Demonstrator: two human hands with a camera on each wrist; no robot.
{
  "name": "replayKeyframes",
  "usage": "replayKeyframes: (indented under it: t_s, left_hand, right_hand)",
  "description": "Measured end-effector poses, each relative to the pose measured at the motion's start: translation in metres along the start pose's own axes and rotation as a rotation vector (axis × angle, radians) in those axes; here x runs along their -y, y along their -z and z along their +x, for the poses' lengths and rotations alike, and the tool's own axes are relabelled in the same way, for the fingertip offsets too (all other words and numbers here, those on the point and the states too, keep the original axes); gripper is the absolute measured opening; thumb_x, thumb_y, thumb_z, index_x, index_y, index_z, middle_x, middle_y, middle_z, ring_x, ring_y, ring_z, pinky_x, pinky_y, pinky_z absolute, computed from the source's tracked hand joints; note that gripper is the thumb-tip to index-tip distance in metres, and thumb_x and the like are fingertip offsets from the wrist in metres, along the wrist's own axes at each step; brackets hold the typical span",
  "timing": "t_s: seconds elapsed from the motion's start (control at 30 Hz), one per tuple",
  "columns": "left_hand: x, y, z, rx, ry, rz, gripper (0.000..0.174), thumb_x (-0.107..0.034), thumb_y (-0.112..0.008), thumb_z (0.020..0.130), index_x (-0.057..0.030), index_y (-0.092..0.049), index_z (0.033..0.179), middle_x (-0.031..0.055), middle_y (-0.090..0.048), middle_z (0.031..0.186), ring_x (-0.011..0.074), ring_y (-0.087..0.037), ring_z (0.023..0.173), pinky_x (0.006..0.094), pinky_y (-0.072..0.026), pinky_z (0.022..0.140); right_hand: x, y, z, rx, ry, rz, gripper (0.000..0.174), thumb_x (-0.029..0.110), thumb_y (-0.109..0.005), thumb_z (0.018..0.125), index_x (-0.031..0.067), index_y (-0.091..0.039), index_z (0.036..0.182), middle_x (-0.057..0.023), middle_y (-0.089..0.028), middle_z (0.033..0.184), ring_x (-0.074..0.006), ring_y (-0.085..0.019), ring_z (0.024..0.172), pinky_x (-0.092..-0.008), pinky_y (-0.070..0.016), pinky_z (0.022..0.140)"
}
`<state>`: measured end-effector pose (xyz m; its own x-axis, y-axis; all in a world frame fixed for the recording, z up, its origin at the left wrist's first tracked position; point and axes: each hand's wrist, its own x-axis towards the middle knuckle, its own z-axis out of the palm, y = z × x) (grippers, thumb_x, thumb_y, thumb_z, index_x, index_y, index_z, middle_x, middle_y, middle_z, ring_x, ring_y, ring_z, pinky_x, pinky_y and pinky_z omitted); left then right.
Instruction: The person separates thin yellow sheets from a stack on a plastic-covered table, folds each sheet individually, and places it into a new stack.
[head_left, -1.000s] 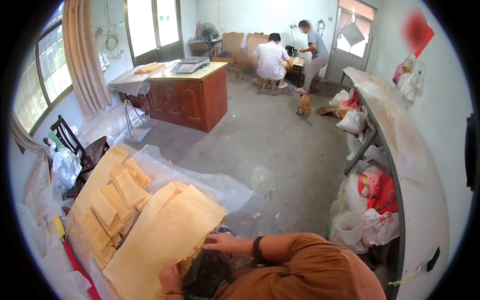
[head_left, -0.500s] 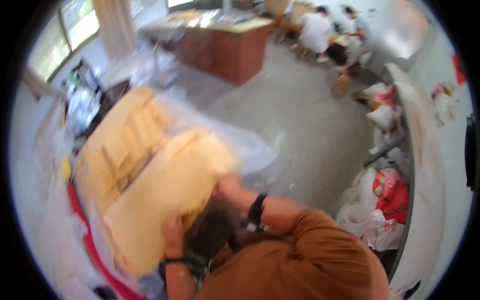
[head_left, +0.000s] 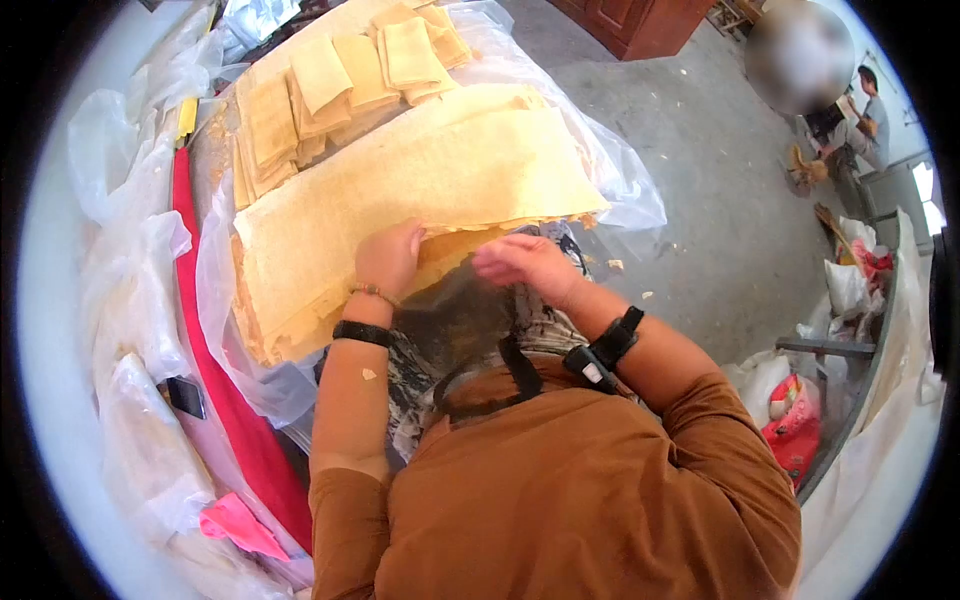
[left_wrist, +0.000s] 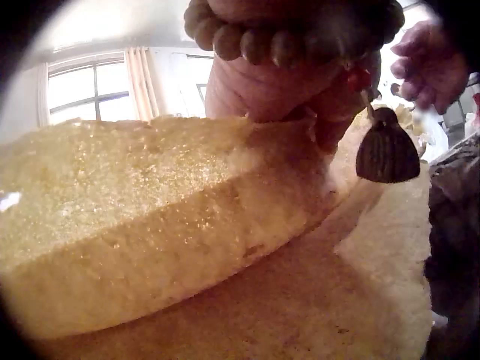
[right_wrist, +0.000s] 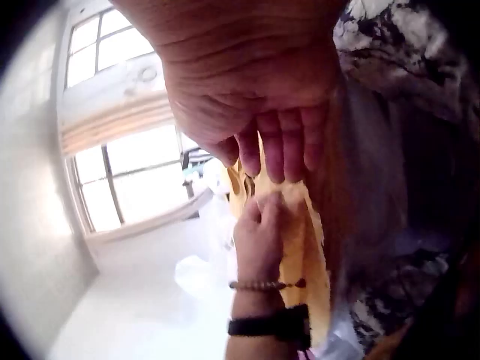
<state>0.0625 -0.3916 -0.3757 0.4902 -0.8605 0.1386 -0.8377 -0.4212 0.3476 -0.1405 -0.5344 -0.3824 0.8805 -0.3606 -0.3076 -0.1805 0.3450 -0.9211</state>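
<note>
A pile of wide, thin yellow sheets (head_left: 420,165), resembling dried tofu skin, lies in front of me. My left hand (head_left: 388,258), with a bead bracelet, pinches the near edge of the top sheet. In the left wrist view that sheet (left_wrist: 150,217) bows upward over the one beneath, and its edge runs into my left fingers. My right hand (head_left: 530,265) hovers off the near edge, holding nothing. The right wrist view shows its palm (right_wrist: 255,90) with fingers loosely extended above the left hand. Dark plastic (head_left: 455,310) covers my lap below both hands.
Several folded yellow bundles (head_left: 320,75) lie behind the pile. Clear plastic film (head_left: 640,195) spreads beyond its right end. A red strip (head_left: 200,300) and a phone (head_left: 184,397) are at left. Bags (head_left: 795,430) sit under a bench at right; a person (head_left: 872,120) is farther back.
The head view has tilted down and turned toward the pile. My right hand has come away from the sheet's near edge; the left hand stays at that edge.
</note>
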Motion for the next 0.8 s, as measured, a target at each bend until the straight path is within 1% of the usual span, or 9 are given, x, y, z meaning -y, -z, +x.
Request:
replayKeyframes:
  t_s: [0.03,0.07,0.17,0.3,0.4,0.5,0.53,0.63,0.8]
  left_hand:
    - [0.002,-0.006,0.000,-0.004,-0.018,-0.020,0.022,-0.030,-0.056,0.093,-0.0106,-0.067,0.092,0.0144,-0.067,0.081,0.0376,-0.064,0.075,0.0479,-0.0502,0.067]
    - [0.007,-0.013,0.000,-0.008,-0.036,-0.036,0.020,-0.028,-0.057,0.092,-0.0104,-0.067,0.092,0.0143,-0.067,0.082,0.0373,-0.064,0.076,0.0472,-0.0506,0.068]
    - [0.005,-0.013,-0.004,0.040,-0.116,0.000,0.015,-0.023,-0.061,0.089,-0.0107,-0.067,0.093,0.0124,-0.068,0.089,0.0342,-0.065,0.083,0.0439,-0.0516,0.072]
    - [-0.005,-0.007,-0.017,0.056,-0.201,0.032,0.016,-0.013,-0.062,0.084,-0.0129,-0.068,0.099,0.0083,-0.067,0.105,0.0284,-0.063,0.097,0.0402,-0.0517,0.079]
    - [0.006,-0.023,-0.029,-0.085,-0.298,0.146,0.028,-0.007,-0.060,0.081,-0.0146,-0.068,0.107,0.0060,-0.065,0.112,0.0269,-0.062,0.102,0.0393,-0.0517,0.081]
    - [0.021,-0.027,-0.033,-0.100,-0.198,0.232,0.037,-0.004,-0.058,0.079,-0.0149,-0.065,0.114,0.0062,-0.065,0.113,0.0279,-0.061,0.103,0.0390,-0.0520,0.083]
    - [0.029,-0.026,-0.033,-0.098,-0.196,0.250,0.037,-0.005,-0.059,0.079,-0.0147,-0.065,0.115,0.0067,-0.064,0.114,0.0282,-0.061,0.105,0.0389,-0.0520,0.083]
    - [0.031,-0.018,-0.031,-0.063,-0.180,0.300,0.039,-0.008,-0.063,0.078,-0.0125,-0.063,0.117,0.0093,-0.062,0.119,0.0295,-0.058,0.109,0.0392,-0.0514,0.086]
    - [-0.013,-0.001,-0.034,0.149,-0.044,0.407,0.049,-0.019,-0.074,0.076,-0.0036,-0.059,0.119,0.0176,-0.057,0.127,0.0330,-0.054,0.117,0.0413,-0.0471,0.096]
  right_hand:
    - [-0.002,-0.007,0.000,0.018,0.121,-0.183,0.028,0.027,-0.056,0.098,0.0048,-0.068,0.111,-0.0086,-0.071,0.106,-0.0230,-0.068,0.094,-0.0349,-0.0531,0.084]
    - [0.001,-0.009,-0.001,0.004,0.347,-0.569,0.020,0.018,-0.060,0.093,0.0063,-0.070,0.105,-0.0082,-0.070,0.105,-0.0249,-0.068,0.095,-0.0364,-0.0529,0.084]
    - [-0.003,-0.018,0.004,-0.054,0.660,-1.023,0.022,0.018,-0.062,0.090,0.0079,-0.070,0.108,-0.0103,-0.069,0.105,-0.0297,-0.066,0.097,-0.0391,-0.0525,0.086]
    - [-0.022,-0.013,-0.005,-0.118,0.556,-1.074,0.024,0.019,-0.062,0.089,0.0077,-0.069,0.109,-0.0117,-0.069,0.106,-0.0329,-0.064,0.100,-0.0416,-0.0520,0.086]
    - [-0.036,0.017,-0.010,-0.061,0.190,-0.645,0.025,0.021,-0.060,0.092,0.0060,-0.068,0.111,-0.0121,-0.070,0.107,-0.0275,-0.067,0.097,-0.0372,-0.0537,0.083]
    - [-0.045,0.045,-0.012,-0.299,-0.153,0.068,0.030,0.022,-0.058,0.096,0.0054,-0.064,0.119,-0.0119,-0.071,0.107,-0.0203,-0.067,0.096,-0.0322,-0.0545,0.079]
    - [-0.041,0.050,-0.016,-0.332,-0.127,0.249,0.036,0.023,-0.056,0.098,0.0051,-0.057,0.129,-0.0100,-0.070,0.105,-0.0151,-0.066,0.092,-0.0298,-0.0550,0.077]
    - [-0.030,0.061,-0.015,-0.338,-0.069,0.434,0.042,0.021,-0.057,0.097,0.0048,-0.050,0.136,-0.0091,-0.068,0.104,-0.0160,-0.066,0.087,-0.0308,-0.0553,0.077]
    - [-0.016,0.063,-0.005,-0.366,-0.027,0.458,0.040,0.017,-0.053,0.097,0.0022,-0.050,0.134,-0.0111,-0.068,0.104,-0.0176,-0.066,0.084,-0.0324,-0.0558,0.076]
